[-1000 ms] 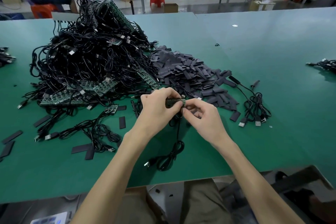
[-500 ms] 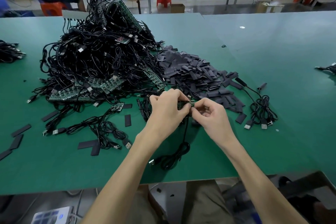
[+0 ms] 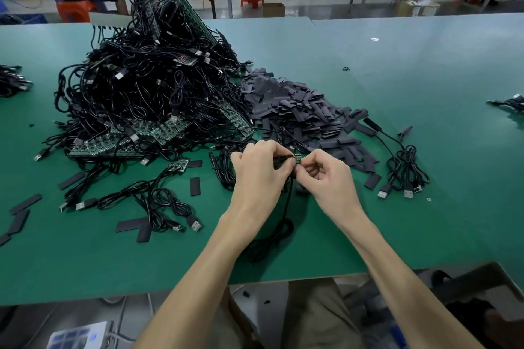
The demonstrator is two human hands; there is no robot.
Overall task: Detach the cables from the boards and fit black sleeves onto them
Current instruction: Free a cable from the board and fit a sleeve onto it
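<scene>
The small green board (image 3: 295, 158) is held just above the worktop (image 3: 425, 207), about midway along its near edge and a little in from it. The left hand (image 3: 259, 171) has its fingers curled round the board's left part. The right hand (image 3: 330, 178) pinches the right end between thumb and forefinger, its other fingers loosely curled. Both hands meet at the board, so neither is nearer to it.

The board's long axis runs left to right between them, with the right end tilted slightly up. Only a narrow strip shows, green, with parts too fine to make out. A thin black cable (image 3: 287, 207) drops from under the hands toward the near edge and ends in a loose coil on the worktop. Fingers hide where it joins the board.

The next move is probably to work the cable free, with the hands pulling apart along that axis. The heap of flat black sleeves (image 3: 297, 113) lies just beyond the hands and to their right, so the right hand is better placed to pick one. The big tangle of cables and boards (image 3: 141, 88) sits toward the far left.
</scene>
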